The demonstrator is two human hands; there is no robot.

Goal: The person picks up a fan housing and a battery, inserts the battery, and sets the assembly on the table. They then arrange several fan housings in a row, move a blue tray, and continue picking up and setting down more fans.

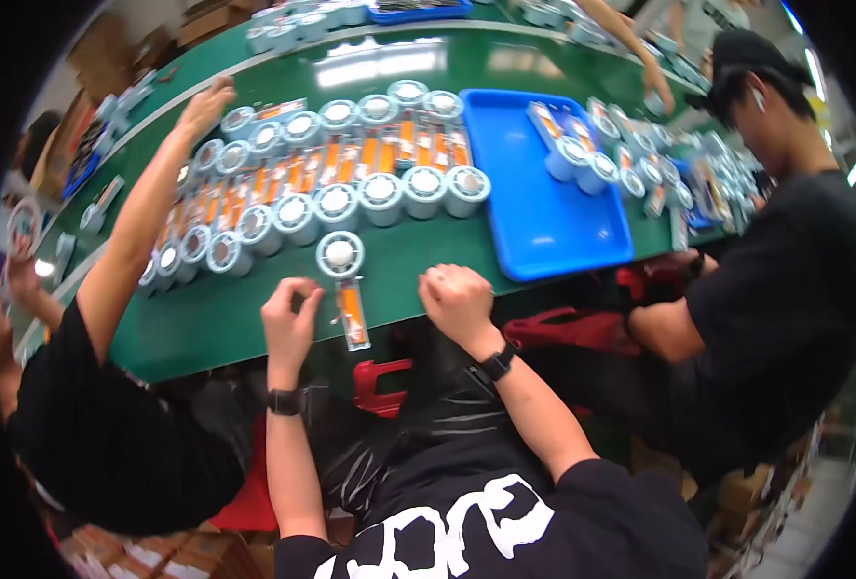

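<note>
Near the table's front edge lies a single light-blue round-headed unit (pixel 340 255) with a pale dome in its centre. A clear packet with an orange strip (pixel 353 314) extends from it toward me. Just left of that packet is my left hand (pixel 291 311), its fingers curled in toward the thumb, with nothing visible in them. My right hand (pixel 459 297) rests in a loose fist at the table's edge, right of the unit and apart from it. Beyond both hands, several similar units (pixel 336 203) stand in long rows, their orange-striped packets (pixel 302 174) side by side between the round heads.
A blue tray (pixel 515 217) lies right of the rows, with a few units at its far right. More units (pixel 654 169) crowd the green table (pixel 182 333) beyond it. Co-workers sit close on both sides; the left one's arm (pixel 148 207) reaches over the table.
</note>
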